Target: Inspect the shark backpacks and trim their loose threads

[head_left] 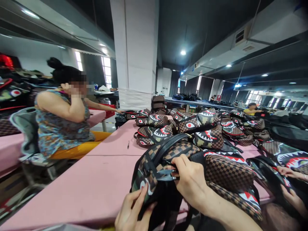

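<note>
Checkered backpack [179, 150] lies at the near edge of the pink table [96, 179], directly before the wearer, its curved black handle [166, 146] uppermost. Brown-and-black check covers the upper body; a camouflage panel with a white-and-red eye print [144, 185] sits on the left side.

The right hand [191, 179] is closed around a small pair of metal snips [166, 175], blades pointing left across the front of the backpack. The left hand [133, 208] grips the backpack low on its left side, fingertips at the eye print. The hands are apart, the snips' blades between them.

Beyond and to the right, similar shark-mouth bags [208, 136] are heaped on the table, some stacked on others. A small, slender object [128, 145] lies on the bare pink surface left of the heap; it appears to be a tool, though too small to confirm.

At far right, another person's hands [292, 189] rest on a dark bag [267, 170]. At left, a seated person [64, 118] in a patterned sleeveless top holds one hand to the head and extends the other arm toward the heap.
</note>
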Tool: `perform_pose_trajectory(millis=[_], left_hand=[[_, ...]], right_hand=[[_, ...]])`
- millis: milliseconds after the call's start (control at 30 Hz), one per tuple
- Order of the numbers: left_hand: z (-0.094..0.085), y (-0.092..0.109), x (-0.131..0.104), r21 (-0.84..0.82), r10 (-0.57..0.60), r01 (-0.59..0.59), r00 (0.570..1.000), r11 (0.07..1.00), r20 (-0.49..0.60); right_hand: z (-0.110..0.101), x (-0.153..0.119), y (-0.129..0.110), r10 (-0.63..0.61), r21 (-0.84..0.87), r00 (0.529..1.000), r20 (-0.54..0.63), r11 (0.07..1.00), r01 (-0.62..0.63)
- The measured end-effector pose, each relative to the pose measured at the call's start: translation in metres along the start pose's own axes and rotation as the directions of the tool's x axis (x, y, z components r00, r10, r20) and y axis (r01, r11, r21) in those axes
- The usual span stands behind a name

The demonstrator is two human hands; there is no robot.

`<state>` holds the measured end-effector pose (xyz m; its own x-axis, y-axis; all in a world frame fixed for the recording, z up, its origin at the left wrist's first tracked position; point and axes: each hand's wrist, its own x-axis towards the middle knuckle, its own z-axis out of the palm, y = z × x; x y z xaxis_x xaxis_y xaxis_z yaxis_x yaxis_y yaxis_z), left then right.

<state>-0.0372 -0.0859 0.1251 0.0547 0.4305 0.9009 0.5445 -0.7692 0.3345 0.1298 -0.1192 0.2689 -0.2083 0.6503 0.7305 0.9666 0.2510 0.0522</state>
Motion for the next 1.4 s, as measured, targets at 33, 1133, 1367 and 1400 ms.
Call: perform_pose_trajectory(millis=[33, 1133, 1367, 1400], left_hand=[[0.001, 0.005, 0.000, -0.008, 0.004, -0.004, 1.000, 1.000, -0.007], [-0.008, 0.056, 0.116, -0.289, -0.152, 0.254, 0.930, 0.923, 0.335], [-0.008, 0.056, 0.125, -0.073, -0.211, 0.260, 0.895, 0.963, 0.393], [-0.009, 0.058, 0.125, -0.020, -0.221, 0.251, 0.886, 0.968, 0.409]], right_hand=[[-0.001, -0.002, 0.003, -0.009, 0.054, 1.000, -0.001, 0.999, 0.009], [0.029, -0.001, 0.173, 0.264, 0.073, 0.950, -0.165, 0.964, -0.255], [0.054, 0.048, 0.146, 0.268, -0.086, 0.961, -0.069, 0.958, -0.273], [0.055, 0.051, 0.142, 0.271, -0.095, 0.961, -0.057, 0.957, -0.276]])
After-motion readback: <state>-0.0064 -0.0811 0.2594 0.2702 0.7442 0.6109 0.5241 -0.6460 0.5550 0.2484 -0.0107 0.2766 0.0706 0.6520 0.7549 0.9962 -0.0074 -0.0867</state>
